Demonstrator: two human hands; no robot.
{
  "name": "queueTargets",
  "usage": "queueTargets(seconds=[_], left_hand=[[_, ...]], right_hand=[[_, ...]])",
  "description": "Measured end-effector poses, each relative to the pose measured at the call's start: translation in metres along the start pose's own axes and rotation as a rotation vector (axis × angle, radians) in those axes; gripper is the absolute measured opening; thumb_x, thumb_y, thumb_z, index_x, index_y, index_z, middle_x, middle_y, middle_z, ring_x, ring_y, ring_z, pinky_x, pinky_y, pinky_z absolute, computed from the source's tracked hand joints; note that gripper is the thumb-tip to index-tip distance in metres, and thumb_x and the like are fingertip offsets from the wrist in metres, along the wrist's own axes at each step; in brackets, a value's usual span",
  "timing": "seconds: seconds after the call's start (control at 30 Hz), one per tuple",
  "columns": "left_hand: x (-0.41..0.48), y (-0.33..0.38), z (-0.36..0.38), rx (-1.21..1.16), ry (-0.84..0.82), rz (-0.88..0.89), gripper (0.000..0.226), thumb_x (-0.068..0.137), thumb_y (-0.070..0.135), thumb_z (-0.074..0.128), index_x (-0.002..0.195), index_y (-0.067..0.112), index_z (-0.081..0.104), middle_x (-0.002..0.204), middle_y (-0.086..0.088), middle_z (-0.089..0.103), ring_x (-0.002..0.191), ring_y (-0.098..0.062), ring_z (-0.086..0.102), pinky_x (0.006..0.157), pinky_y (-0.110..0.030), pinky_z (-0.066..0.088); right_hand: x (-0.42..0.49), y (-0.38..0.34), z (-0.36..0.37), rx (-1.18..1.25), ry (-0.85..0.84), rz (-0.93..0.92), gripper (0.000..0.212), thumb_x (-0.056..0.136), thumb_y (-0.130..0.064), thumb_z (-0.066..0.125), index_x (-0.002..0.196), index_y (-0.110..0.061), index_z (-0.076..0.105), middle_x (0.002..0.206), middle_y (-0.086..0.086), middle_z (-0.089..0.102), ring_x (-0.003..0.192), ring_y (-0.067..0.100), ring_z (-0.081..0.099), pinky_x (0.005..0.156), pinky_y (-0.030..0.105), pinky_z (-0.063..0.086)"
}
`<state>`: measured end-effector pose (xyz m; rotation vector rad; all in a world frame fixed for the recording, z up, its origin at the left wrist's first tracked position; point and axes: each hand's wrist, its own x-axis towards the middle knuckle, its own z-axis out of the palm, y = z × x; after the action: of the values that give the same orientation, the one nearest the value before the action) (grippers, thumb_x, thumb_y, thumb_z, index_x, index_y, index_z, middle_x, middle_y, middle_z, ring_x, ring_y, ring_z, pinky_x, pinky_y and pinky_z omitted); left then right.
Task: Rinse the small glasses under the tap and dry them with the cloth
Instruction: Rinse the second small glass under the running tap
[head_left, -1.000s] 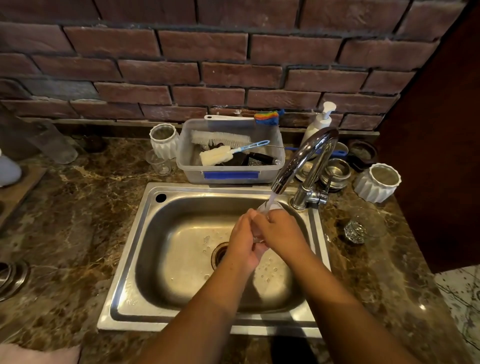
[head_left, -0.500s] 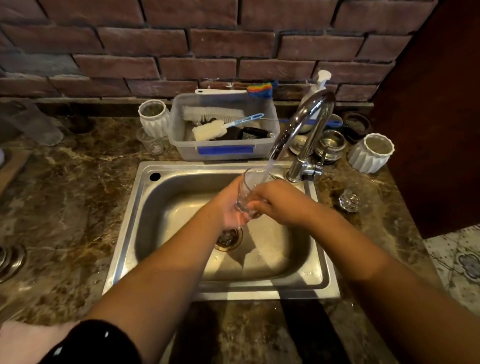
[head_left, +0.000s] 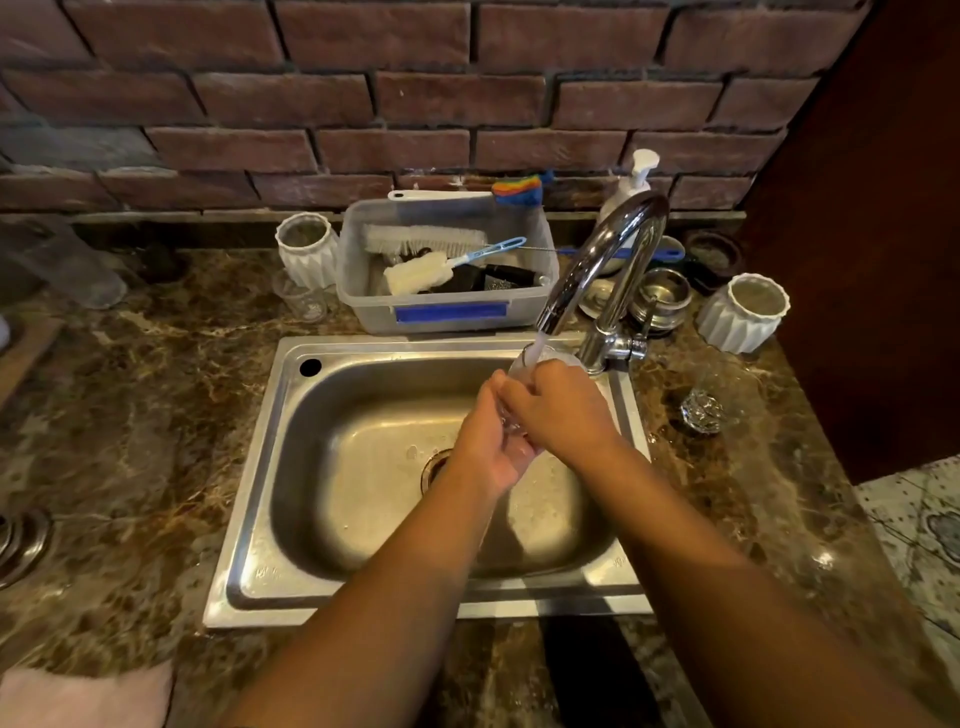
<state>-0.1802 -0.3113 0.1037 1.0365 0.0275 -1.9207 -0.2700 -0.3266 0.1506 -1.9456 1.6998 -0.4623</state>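
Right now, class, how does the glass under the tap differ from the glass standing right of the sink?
The held glass is gripped by the left hand and right hand over the sink; the counter glass stands untouched. Water from the tap streams onto the held glass; the counter glass sits away from it. Both are small and clear.

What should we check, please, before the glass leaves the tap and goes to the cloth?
1. Water reaching the glass: ok. The stream from the tap falls into the small glass.
2. Grip: ok. The left hand and the right hand both hold it.
3. Glass rinsed clean: cannot tell. The hands cover most of it.
4. Cloth ready: ok. The pink cloth lies at the counter's near left corner, probably within reach.
5. Next glass ready: ok. Another glass stands right of the sink.
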Motion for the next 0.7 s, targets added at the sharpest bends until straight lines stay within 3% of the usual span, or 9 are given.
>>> queueTargets(seconds=[0.07, 0.13, 0.2, 0.27, 0.37, 0.43, 0.53, 0.63, 0.7], left_hand=[[-0.001, 0.006, -0.008, -0.007, -0.019, 0.014, 0.034, 0.102, 0.032, 0.054, 0.122, 0.008, 0.066, 0.114, -0.016, 0.069, 0.115, -0.029, 0.066, 0.103, -0.047, 0.050], [-0.003, 0.016, -0.014, 0.021, -0.053, -0.019, 0.027, 0.099, 0.029, 0.055, 0.116, 0.010, 0.064, 0.100, -0.012, 0.066, 0.096, -0.022, 0.066, 0.099, -0.042, 0.051], [-0.004, 0.027, -0.013, 0.071, -0.071, -0.091, 0.027, 0.100, 0.034, 0.054, 0.112, 0.012, 0.065, 0.086, -0.007, 0.067, 0.069, -0.015, 0.067, 0.073, -0.031, 0.057], [-0.006, 0.033, -0.010, 0.148, -0.088, -0.177, 0.036, 0.101, 0.044, 0.055, 0.100, 0.011, 0.069, 0.075, -0.006, 0.069, 0.055, -0.014, 0.066, 0.052, -0.025, 0.054], [-0.006, 0.041, -0.011, 0.301, -0.136, -0.270, 0.052, 0.093, 0.060, 0.058, 0.083, 0.011, 0.073, 0.065, -0.003, 0.062, 0.044, -0.011, 0.055, 0.035, -0.017, 0.036], [-0.005, 0.045, -0.014, 0.375, -0.159, -0.326, 0.061, 0.088, 0.068, 0.056, 0.072, 0.012, 0.073, 0.058, 0.001, 0.053, 0.040, -0.006, 0.042, 0.034, -0.014, 0.024], [-0.004, 0.038, -0.012, 0.324, -0.123, -0.287, 0.054, 0.087, 0.061, 0.058, 0.065, 0.013, 0.067, 0.054, 0.001, 0.053, 0.038, -0.005, 0.036, 0.036, -0.015, 0.021], [-0.003, 0.023, -0.009, 0.219, -0.023, -0.146, 0.050, 0.094, 0.054, 0.056, 0.067, 0.015, 0.069, 0.056, 0.000, 0.059, 0.041, -0.008, 0.041, 0.043, -0.019, 0.028], [-0.001, 0.018, -0.002, 0.150, 0.031, -0.068, 0.046, 0.097, 0.055, 0.055, 0.085, 0.014, 0.072, 0.067, -0.005, 0.072, 0.054, -0.012, 0.060, 0.056, -0.024, 0.043]], right_hand=[[0.000, 0.002, -0.007, 0.013, -0.102, -0.090, 0.031, 0.098, -0.034, 0.053, 0.079, -0.016, 0.069, 0.067, 0.000, 0.063, 0.064, 0.014, 0.061, 0.063, 0.031, 0.049], [0.000, 0.004, -0.015, -0.026, -0.229, -0.177, 0.021, 0.097, -0.030, 0.055, 0.087, -0.020, 0.071, 0.073, -0.003, 0.067, 0.068, 0.009, 0.062, 0.066, 0.029, 0.047], [0.001, 0.006, -0.020, -0.111, -0.311, -0.249, 0.017, 0.097, -0.031, 0.056, 0.097, -0.022, 0.071, 0.082, -0.004, 0.068, 0.076, 0.013, 0.062, 0.072, 0.031, 0.048], [0.002, 0.007, -0.022, -0.175, -0.336, -0.326, 0.016, 0.097, -0.032, 0.058, 0.097, -0.022, 0.071, 0.085, -0.004, 0.065, 0.080, 0.014, 0.061, 0.073, 0.032, 0.049], [0.003, 0.009, -0.027, -0.231, -0.319, -0.422, 0.016, 0.095, -0.034, 0.060, 0.099, -0.023, 0.070, 0.091, -0.001, 0.070, 0.083, 0.017, 0.064, 0.074, 0.034, 0.052], [0.003, 0.012, -0.029, -0.236, -0.292, -0.457, 0.017, 0.093, -0.033, 0.062, 0.102, -0.021, 0.070, 0.092, -0.002, 0.070, 0.082, 0.016, 0.063, 0.072, 0.033, 0.049], [0.000, 0.014, -0.025, -0.217, -0.243, -0.433, 0.015, 0.093, -0.031, 0.063, 0.098, -0.019, 0.069, 0.081, -0.008, 0.059, 0.074, 0.011, 0.053, 0.068, 0.028, 0.041], [-0.004, 0.013, -0.017, -0.143, -0.180, -0.318, 0.017, 0.094, -0.034, 0.061, 0.092, -0.021, 0.071, 0.075, -0.009, 0.057, 0.067, 0.009, 0.052, 0.062, 0.025, 0.036], [0.000, 0.010, -0.014, -0.061, -0.104, -0.245, 0.021, 0.095, -0.034, 0.060, 0.084, -0.021, 0.073, 0.069, -0.008, 0.061, 0.060, 0.003, 0.053, 0.058, 0.023, 0.035]])
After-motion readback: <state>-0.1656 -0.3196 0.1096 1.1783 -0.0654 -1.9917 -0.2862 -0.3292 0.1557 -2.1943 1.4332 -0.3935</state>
